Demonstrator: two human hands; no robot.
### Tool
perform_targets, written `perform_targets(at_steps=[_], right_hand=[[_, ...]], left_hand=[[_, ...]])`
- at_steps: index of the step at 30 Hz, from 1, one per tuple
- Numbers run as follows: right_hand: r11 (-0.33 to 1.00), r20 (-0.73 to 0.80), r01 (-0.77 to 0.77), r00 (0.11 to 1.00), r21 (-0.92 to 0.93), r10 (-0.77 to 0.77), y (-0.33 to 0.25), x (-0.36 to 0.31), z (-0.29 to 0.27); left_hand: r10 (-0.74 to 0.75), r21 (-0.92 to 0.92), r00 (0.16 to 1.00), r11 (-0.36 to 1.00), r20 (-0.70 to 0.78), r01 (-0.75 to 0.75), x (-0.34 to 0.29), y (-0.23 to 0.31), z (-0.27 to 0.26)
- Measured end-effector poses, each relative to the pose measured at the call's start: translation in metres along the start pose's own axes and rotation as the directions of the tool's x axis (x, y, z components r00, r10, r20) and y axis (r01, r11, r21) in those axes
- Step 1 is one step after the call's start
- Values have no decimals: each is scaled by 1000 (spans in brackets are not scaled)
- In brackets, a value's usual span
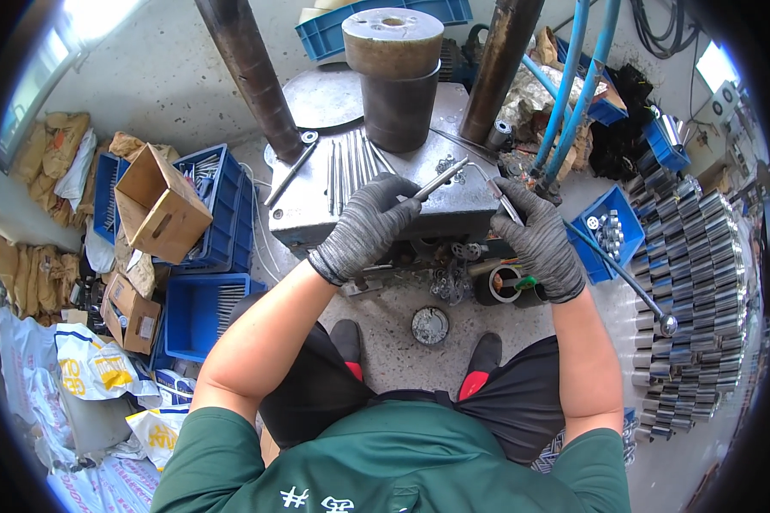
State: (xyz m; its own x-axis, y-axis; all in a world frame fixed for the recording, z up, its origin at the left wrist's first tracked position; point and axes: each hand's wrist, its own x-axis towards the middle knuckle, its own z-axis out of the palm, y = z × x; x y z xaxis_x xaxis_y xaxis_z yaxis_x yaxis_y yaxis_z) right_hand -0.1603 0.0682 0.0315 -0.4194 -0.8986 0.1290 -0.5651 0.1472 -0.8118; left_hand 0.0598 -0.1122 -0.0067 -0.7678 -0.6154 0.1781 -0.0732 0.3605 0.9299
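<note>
Head view shows the gloved left hand (370,221) closed around a metal rod (442,180), its tip above the grey block (298,207) (more rods (344,175) lie there side by side); the gloved right hand (542,239) grips a bent tool (493,185), hooked end near that tip.

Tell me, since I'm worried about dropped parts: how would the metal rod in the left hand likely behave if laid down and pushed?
The metal rod in the left hand may roll, as it looks slender and round. Its straight shape suggests it is stiff. Its grey metallic sheen hints that it is heavy for its size.
</note>
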Motion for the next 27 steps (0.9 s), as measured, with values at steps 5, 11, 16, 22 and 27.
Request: perform_targets(at_steps=[5,11,16,22,27], right_hand=[[999,104,18,994,-43,-13,-9,-2,-20],[997,356,-78,931,-12,77,-35,-5,-23],[999,432,21,901,26,-31,-22,-5,-7],[996,463,60,882,66,-84,-19,-6,6],[999,487,6,873,46,-27,-25,-6,9]], left_hand=[[-2,36,998,999,56,0,-1,10,-12],[-51,-51,976,997,213,63,-6,11,-17],[-81,-365,944,909,321,202,-10,9,-7],[-20,-488,945,852,328,188,-9,1,-4],[-119,-614,907,700,404,365,-9,0,-2]])
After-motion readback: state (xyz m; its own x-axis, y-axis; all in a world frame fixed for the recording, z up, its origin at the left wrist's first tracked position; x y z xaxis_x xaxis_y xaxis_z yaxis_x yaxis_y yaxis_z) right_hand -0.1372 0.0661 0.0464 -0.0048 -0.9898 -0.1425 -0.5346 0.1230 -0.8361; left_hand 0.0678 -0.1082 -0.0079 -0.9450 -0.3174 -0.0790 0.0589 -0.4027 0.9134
